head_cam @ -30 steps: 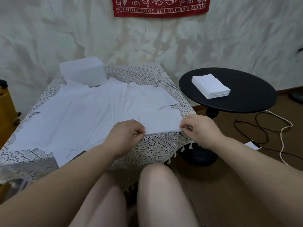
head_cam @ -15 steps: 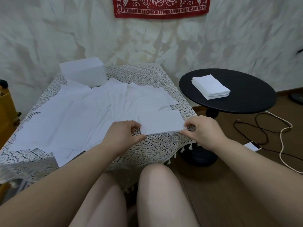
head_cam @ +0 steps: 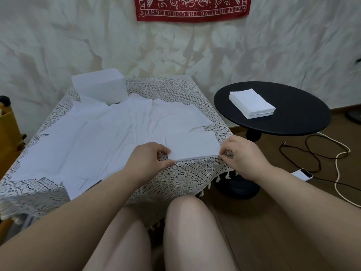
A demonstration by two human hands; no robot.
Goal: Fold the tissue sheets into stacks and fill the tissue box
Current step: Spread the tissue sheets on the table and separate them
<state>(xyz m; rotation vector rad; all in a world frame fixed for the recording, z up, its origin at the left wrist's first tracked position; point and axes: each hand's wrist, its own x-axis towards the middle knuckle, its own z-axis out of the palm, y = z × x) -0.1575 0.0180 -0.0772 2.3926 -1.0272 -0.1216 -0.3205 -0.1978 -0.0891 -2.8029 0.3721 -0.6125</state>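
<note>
Tissue sheet (head_cam: 192,145) lifted, folded flat.

A small folded tissue (head_cam: 192,145) lies flat near the front edge of the lace-covered table (head_cam: 187,173). It is white and shaped like a rectangle. Its two front corners are pinched, one by each hand. Behind it and to its left, many white tissue sheets (head_cam: 93,141) are spread out flat and overlap each other. Some have soft wrinkles. The white tissue box (head_cam: 98,88) stands at the back left of the table, touching the far sheets. A neat stack of folded tissues (head_cam: 252,104) sits on the round black table (head_cam: 293,122), well apart from the sheets.
</note>
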